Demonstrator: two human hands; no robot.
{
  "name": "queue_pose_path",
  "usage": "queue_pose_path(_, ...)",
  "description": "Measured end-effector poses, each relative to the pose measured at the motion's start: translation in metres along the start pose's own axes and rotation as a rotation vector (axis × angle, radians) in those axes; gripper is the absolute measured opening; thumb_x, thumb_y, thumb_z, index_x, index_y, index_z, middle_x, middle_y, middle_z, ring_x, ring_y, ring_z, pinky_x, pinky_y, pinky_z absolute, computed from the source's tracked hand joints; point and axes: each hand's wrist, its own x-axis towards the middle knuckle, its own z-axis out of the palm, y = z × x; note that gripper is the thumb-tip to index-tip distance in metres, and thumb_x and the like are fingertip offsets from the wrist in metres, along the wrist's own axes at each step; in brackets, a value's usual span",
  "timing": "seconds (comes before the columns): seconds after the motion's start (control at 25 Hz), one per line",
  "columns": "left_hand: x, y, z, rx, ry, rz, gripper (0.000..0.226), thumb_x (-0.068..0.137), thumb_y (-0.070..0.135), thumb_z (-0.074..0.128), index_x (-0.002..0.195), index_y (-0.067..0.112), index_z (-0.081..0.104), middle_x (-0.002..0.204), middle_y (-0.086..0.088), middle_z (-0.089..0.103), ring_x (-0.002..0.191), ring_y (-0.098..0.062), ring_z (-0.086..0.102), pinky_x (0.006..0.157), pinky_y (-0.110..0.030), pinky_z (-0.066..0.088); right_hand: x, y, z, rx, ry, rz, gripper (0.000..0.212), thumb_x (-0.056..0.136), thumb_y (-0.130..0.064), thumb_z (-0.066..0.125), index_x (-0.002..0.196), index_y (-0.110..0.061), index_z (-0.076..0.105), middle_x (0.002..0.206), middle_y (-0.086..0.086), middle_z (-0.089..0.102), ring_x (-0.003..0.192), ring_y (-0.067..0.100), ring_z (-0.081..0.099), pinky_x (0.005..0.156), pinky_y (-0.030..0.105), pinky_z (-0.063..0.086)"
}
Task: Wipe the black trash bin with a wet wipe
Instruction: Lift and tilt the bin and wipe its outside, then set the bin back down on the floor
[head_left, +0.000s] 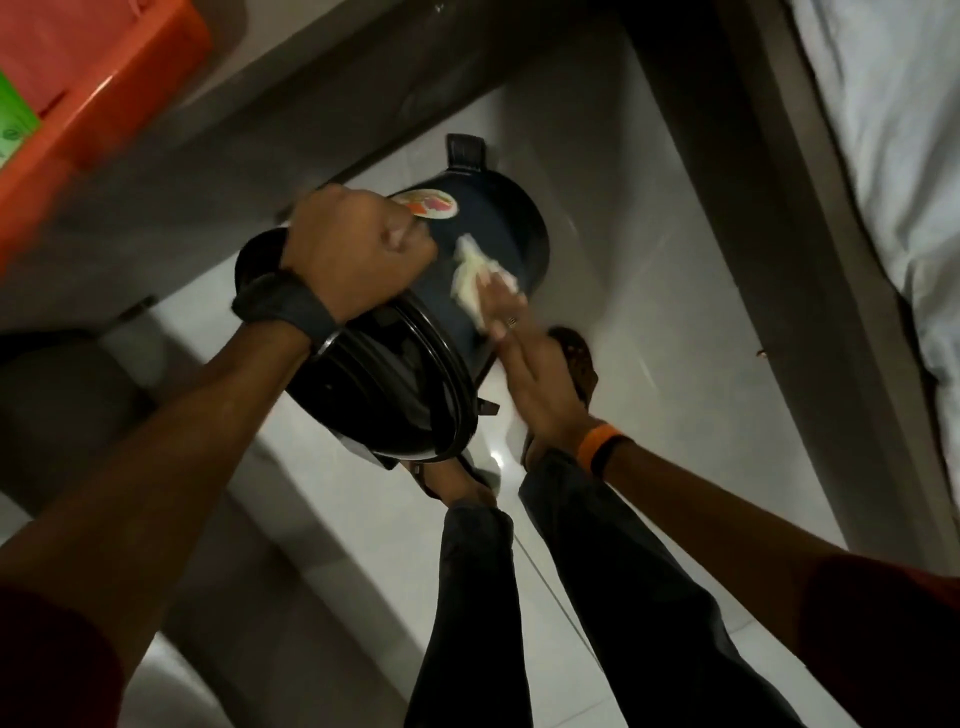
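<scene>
The black trash bin (498, 228) is held up off the floor and tilted, its lid end toward me and its foot pedal at the far end. A colourful sticker is on its side. My left hand (353, 249) is clenched around the bin near its rim, a dark watch on the wrist. My right hand (524, 358) lies flat against the bin's side, fingers pressing a crumpled white wet wipe (480, 280) onto the surface. An orange band is on that wrist.
My legs in dark trousers and sandalled feet stand on the glossy white tile floor (649, 291) below the bin. A grey table leg and frame (810, 218) run along the right, with white bedding (893, 130) beyond. An orange container (98, 83) sits top left.
</scene>
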Motion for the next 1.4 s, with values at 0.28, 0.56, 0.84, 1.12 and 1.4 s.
queue_pose_path(0.28,-0.008,0.078,0.038,0.391,-0.044,0.655,0.03,0.093,0.041,0.05,0.097,0.017,0.067,0.095,-0.007,0.071,0.1,-0.029,0.064,0.08,-0.04,0.056,0.021,0.046,-0.037,0.02,0.192,0.753,0.023,0.089,-0.004,0.06,0.072,-0.015,0.072,0.079,0.009,0.071,0.087,0.028,0.066,0.085,0.035,0.056)
queue_pose_path(0.56,-0.101,0.078,0.068,0.183,-0.029,-0.177,0.11,0.064,0.075,0.047,0.157,0.025,0.016,0.167,-0.015,0.011,0.154,-0.038,0.007,0.116,-0.075,0.012,0.005,-0.003,-0.065,0.512,0.338,0.716,0.017,0.092,-0.012,0.062,0.093,0.001,0.073,0.086,0.013,0.073,0.075,0.021,0.072,0.073,0.028,0.061)
queue_pose_path(0.84,-0.125,0.057,0.109,0.405,-0.107,0.473,0.12,0.067,0.065,0.065,0.158,0.019,0.003,0.168,-0.014,0.001,0.155,-0.035,0.002,0.112,-0.08,0.004,0.004,-0.003,-0.071,0.487,0.333,0.782,0.032,0.096,0.001,0.054,0.067,-0.009,0.063,0.065,0.0,0.064,0.062,0.014,0.06,0.055,0.021,0.056)
queue_pose_path(1.12,-0.118,0.051,0.118,0.443,-0.085,0.277,0.121,0.069,0.068,0.067,0.158,0.018,0.003,0.168,-0.01,0.001,0.156,-0.032,0.002,0.113,-0.079,0.01,-0.015,0.013,-0.07,0.217,0.291,0.711,0.03,0.094,-0.005,0.065,0.124,-0.01,0.063,0.106,0.006,0.07,0.103,0.023,0.068,0.084,0.038,0.061)
queue_pose_path(1.4,-0.112,0.043,-0.027,0.143,0.284,-0.229,0.081,0.095,0.059,0.043,0.155,0.01,0.024,0.165,-0.014,0.02,0.154,-0.033,0.014,0.122,-0.065,0.011,-0.094,-0.037,-0.077,-0.163,0.121,0.479,0.025,0.088,0.012,0.062,0.096,-0.01,0.072,0.108,0.007,0.068,0.1,0.031,0.07,0.077,0.033,0.065)
